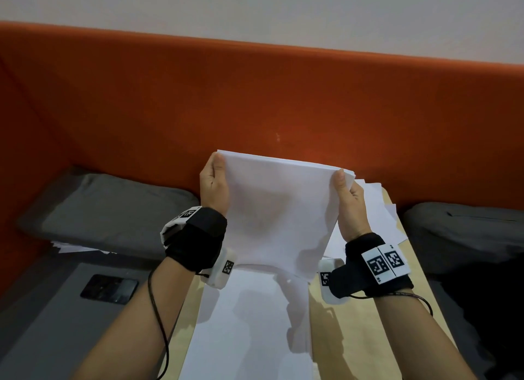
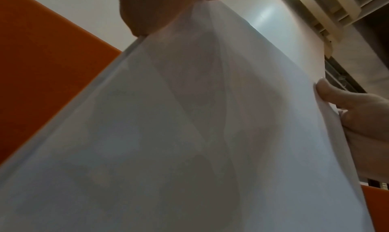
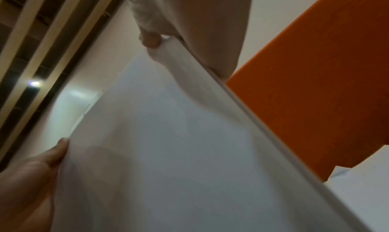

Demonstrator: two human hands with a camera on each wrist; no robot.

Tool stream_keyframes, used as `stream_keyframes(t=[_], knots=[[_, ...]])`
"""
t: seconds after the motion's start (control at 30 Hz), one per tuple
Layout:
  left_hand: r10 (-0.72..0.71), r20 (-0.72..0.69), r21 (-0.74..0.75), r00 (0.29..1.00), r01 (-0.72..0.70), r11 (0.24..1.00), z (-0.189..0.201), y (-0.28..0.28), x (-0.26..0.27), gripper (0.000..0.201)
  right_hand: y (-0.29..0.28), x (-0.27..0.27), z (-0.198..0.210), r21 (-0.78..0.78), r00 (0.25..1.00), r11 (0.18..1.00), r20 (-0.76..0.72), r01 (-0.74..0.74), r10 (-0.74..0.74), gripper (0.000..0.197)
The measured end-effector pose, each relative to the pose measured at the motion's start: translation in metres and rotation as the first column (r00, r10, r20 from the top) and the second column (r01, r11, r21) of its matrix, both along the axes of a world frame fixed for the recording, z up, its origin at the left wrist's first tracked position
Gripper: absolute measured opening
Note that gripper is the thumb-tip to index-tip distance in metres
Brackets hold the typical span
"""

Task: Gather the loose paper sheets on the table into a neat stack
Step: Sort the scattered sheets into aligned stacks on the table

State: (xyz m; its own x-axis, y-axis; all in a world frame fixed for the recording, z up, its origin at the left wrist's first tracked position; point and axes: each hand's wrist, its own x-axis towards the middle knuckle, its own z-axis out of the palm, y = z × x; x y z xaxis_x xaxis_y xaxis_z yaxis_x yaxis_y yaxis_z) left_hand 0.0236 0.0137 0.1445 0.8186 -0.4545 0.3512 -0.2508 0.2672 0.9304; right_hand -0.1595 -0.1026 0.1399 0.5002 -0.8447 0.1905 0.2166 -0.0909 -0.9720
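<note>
Both hands are holding a bundle of paper sheets (image 1: 279, 206) upright above the table (image 1: 351, 337), w/ the left hand (image 1: 213, 181) pinching the bundle's top left corner and the right hand (image 1: 348, 194) pinching the top right. Each grip is closing thumb on the near face, fingers behind. Bottom edge of the bundle is hanging close over another sheet (image 1: 249, 323) lying flat on the table; can't tell if it's touching. More loose sheets (image 1: 380, 209) are fanning out behind the right hand, and a few (image 1: 71, 247) are lying off to the left by a grey cushion (image 1: 113, 206), near a dark phone (image 1: 109, 289).

Step in hand, as I'm reading it: squaring the bundle by tapping its lower edge on the table.

To do it well:
- Loosen both grips a little so sheets can slide down & level; too tight and the uneven edges aren't settling. The wrist views are showing the side edges staggered, so they're not aligned yet.
- Keep the bundle vertical, lower edge parallel to the table.
- Tap on bare wood, not on the flat sheet, or that one may be skidding away.
- Then turn it onto a side edge, tap again.
- After that, lay it down and pull in the remaining sheets right and left.

Risk: thin paper is bowing mid-span; hands lower on the sides would be stiffening it.
</note>
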Motion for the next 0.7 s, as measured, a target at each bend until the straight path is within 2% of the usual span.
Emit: stream_keyframes(t=[0.1, 0.17, 0.2, 0.27, 0.4, 0.47, 0.57, 0.7], knots=[[-0.014, -0.117, -0.004, 0.993, 0.013, 1.0, -0.004, 0.003, -0.002, 0.027, -0.001, -0.007, -0.008, 0.066, 0.996, 0.994, -0.018, -0.082, 0.083, 0.071], [-0.117, -0.097, -0.019, 0.988, 0.116, 0.993, -0.023, 0.006, -0.004, 0.021, 0.006, -0.011, -0.024, 0.148, 0.986, 0.981, -0.088, -0.128, 0.142, 0.062], [-0.152, -0.082, -0.018, 0.985, 0.151, 0.988, -0.033, 0.006, -0.004, 0.031, 0.011, -0.011, -0.033, 0.178, 0.981, 0.976, -0.121, -0.127, 0.15, 0.052], [-0.133, -0.061, 0.027, 0.989, 0.135, 0.99, -0.049, 0.005, -0.004, 0.054, 0.018, -0.009, -0.042, 0.217, 0.981, 0.973, -0.159, -0.077, 0.113, 0.042], [-0.145, -0.133, 0.008, 0.981, 0.147, 0.989, -0.043, 0.0, -0.005, 0.026, 0.014, -0.006, -0.043, 0.246, 0.981, 0.969, -0.181, -0.022, 0.069, 0.025], [-0.131, -0.112, 0.044, 0.985, 0.137, 0.99, -0.041, -0.003, -0.002, 0.03, 0.011, -0.004, -0.043, 0.236, 0.982, 0.971, -0.19, 0.026, 0.02, 0.019], [-0.157, -0.1, 0.08, 0.983, 0.165, 0.983, -0.032, -0.009, -0.001, 0.032, 0.01, -0.002, -0.031, 0.169, 0.98, 0.981, -0.189, 0.092, -0.06, 0.019], [-0.137, -0.08, 0.208, 0.987, 0.15, 0.966, -0.02, -0.017, 0.01, 0.042, 0.001, -0.004, -0.017, 0.126, 0.969, 0.989, -0.244, 0.082, -0.049, 0.027]])
